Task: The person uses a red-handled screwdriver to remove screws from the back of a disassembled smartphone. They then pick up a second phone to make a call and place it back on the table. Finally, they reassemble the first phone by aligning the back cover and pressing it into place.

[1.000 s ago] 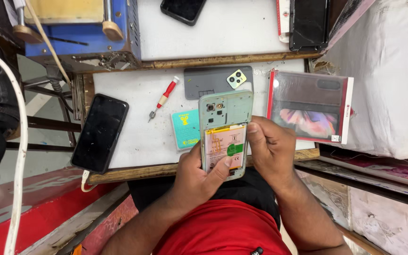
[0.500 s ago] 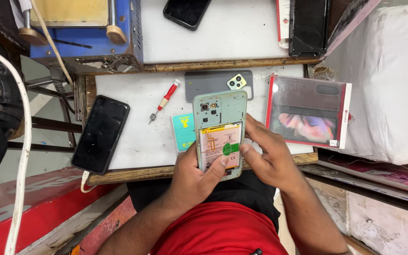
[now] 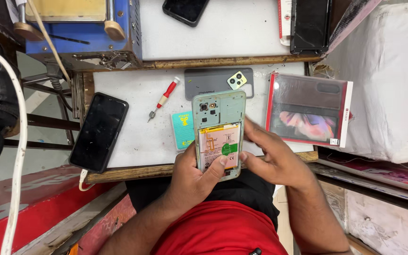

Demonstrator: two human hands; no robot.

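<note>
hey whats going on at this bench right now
A person in a red shirt holds an opened phone with its back cover off, battery and inner frame showing. The left hand cradles it from below with the thumb on the battery; the right hand grips its right edge. On the white table lie the grey back cover, a red screwdriver, a teal card, a black phone and a red-edged box.
</note>
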